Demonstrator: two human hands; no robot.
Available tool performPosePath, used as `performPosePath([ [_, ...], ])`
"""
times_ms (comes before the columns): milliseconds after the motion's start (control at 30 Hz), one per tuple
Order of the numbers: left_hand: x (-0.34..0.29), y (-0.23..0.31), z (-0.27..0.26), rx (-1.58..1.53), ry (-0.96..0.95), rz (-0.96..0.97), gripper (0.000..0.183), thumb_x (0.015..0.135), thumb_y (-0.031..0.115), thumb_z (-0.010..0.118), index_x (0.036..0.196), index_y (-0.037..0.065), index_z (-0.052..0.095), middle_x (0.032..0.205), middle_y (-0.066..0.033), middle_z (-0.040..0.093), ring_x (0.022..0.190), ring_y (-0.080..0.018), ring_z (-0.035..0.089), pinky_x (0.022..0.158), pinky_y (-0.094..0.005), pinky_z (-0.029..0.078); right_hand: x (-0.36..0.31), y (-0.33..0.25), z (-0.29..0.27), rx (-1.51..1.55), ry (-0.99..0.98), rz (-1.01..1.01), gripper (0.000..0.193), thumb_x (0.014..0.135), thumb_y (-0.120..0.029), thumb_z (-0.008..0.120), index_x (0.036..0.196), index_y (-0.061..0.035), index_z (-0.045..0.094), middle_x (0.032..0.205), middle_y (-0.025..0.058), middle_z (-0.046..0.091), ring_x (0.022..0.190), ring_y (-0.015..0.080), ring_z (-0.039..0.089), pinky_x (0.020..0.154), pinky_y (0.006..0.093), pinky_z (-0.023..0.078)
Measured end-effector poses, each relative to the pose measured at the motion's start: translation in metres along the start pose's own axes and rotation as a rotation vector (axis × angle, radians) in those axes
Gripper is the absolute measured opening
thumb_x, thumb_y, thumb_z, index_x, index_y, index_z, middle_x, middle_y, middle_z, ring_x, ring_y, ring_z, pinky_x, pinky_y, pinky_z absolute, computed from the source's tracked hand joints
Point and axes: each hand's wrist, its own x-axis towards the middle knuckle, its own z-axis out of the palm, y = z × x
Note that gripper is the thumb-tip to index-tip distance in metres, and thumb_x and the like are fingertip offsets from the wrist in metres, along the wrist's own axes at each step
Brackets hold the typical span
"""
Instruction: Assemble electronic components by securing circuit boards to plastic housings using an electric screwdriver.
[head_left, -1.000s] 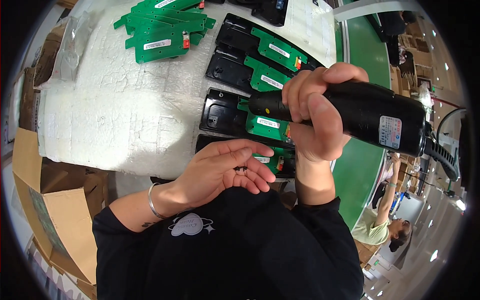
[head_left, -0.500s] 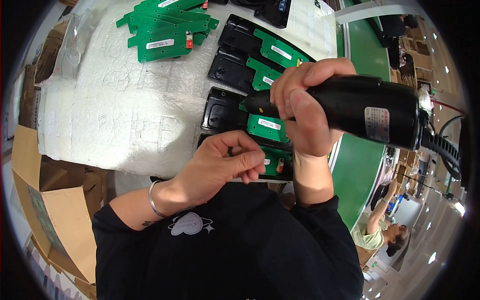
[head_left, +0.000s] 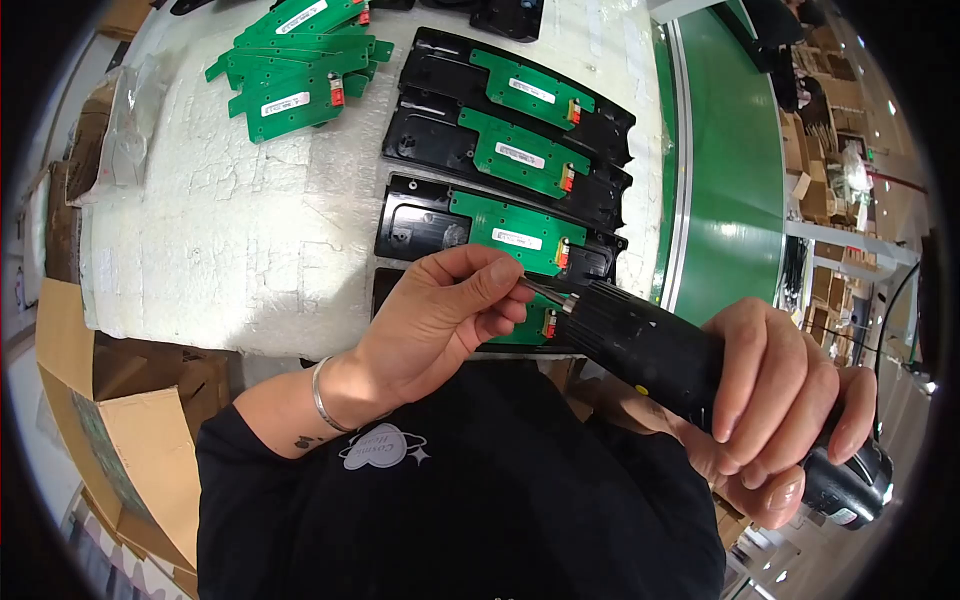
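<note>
My right hand (head_left: 778, 400) is wrapped round a black electric screwdriver (head_left: 645, 350), which lies slanted with its tip toward the left. Its metal bit (head_left: 548, 291) reaches the fingertips of my left hand (head_left: 435, 315). Those fingers are pinched together at the bit's end, and whatever small thing they hold is hidden. Just beyond my hands lies a black plastic panel (head_left: 425, 222) with a green circuit board (head_left: 508, 222) on its right part. The nearest panel, also bearing a green board (head_left: 535, 322), is partly covered by my left hand and the screwdriver.
More black panels with boards, such as the farthest one (head_left: 435, 62), lie in a row. A pile of loose green boards (head_left: 290, 75) rests on the white foam surface (head_left: 200, 230). An open cardboard box (head_left: 145, 420) stands at left; a green surface (head_left: 730, 170) runs along the right.
My right hand has swung the screwdriver off the third panel, back toward me and to the right. Its bit now meets my left fingers, which stay pinched. The panels now appear farther left.
</note>
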Motion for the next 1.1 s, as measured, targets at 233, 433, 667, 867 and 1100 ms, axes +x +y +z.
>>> performPosePath([
  [233, 0.001, -0.014, 0.008, 0.054, -0.043, -0.096, 0.028, 0.090, 0.024, 0.044, 0.101, -0.001, 0.052, 0.098, -0.0087, 0.055, 0.086, -0.0140, 0.054, 0.076, -0.0229, 0.045, -0.008, -0.012, -0.016, -0.043, -0.107, 0.108, 0.029, 0.065, -0.006, 0.060, 0.089, -0.0083, 0.045, 0.057, -0.0040, 0.054, 0.050, 0.0034, 0.054, 0.053, 0.0145, 0.046],
  [433, -0.009, -0.023, 0.011, 0.067, 0.098, -0.277, 0.032, 0.092, 0.015, 0.039, 0.115, -0.007, 0.044, 0.116, -0.0165, 0.048, 0.109, -0.0240, 0.049, 0.093, -0.0284, 0.040, -0.036, 0.014, -0.029, -0.245, 0.166, 0.268, 0.031, 0.075, -0.004, 0.056, 0.098, -0.0074, 0.036, 0.059, 0.0025, 0.045, 0.046, 0.0124, 0.041, 0.049, 0.0271, 0.038],
  [667, -0.010, -0.011, 0.009, 0.283, 0.012, -0.304, 0.027, 0.092, 0.012, 0.039, 0.111, -0.005, 0.047, 0.102, -0.0157, 0.057, 0.094, -0.0240, 0.059, 0.083, -0.0278, 0.048, -0.044, 0.023, -0.032, -0.245, 0.232, 0.390, 0.028, 0.074, -0.002, 0.054, 0.096, -0.0060, 0.037, 0.062, 0.0046, 0.045, 0.050, 0.0126, 0.042, 0.052, 0.0270, 0.039],
  [867, -0.009, -0.010, 0.008, 0.275, 0.035, -0.296, 0.018, 0.091, 0.017, 0.044, 0.095, 0.001, 0.051, 0.092, -0.0116, 0.059, 0.089, -0.0199, 0.060, 0.076, -0.0258, 0.050, -0.045, 0.027, -0.034, -0.208, 0.107, 0.397, 0.026, 0.072, 0.003, 0.054, 0.090, -0.0046, 0.038, 0.063, 0.0067, 0.047, 0.051, 0.0135, 0.044, 0.052, 0.0271, 0.040],
  [1100, -0.008, -0.010, -0.002, 0.249, 0.040, -0.181, 0.014, 0.088, 0.013, 0.050, 0.095, 0.002, 0.053, 0.088, -0.0076, 0.059, 0.078, -0.0140, 0.060, 0.071, -0.0234, 0.050, -0.047, 0.026, -0.028, -0.262, 0.011, 0.424, 0.027, 0.072, 0.008, 0.054, 0.090, -0.0032, 0.038, 0.067, 0.0088, 0.051, 0.058, 0.0155, 0.049, 0.056, 0.0291, 0.043],
])
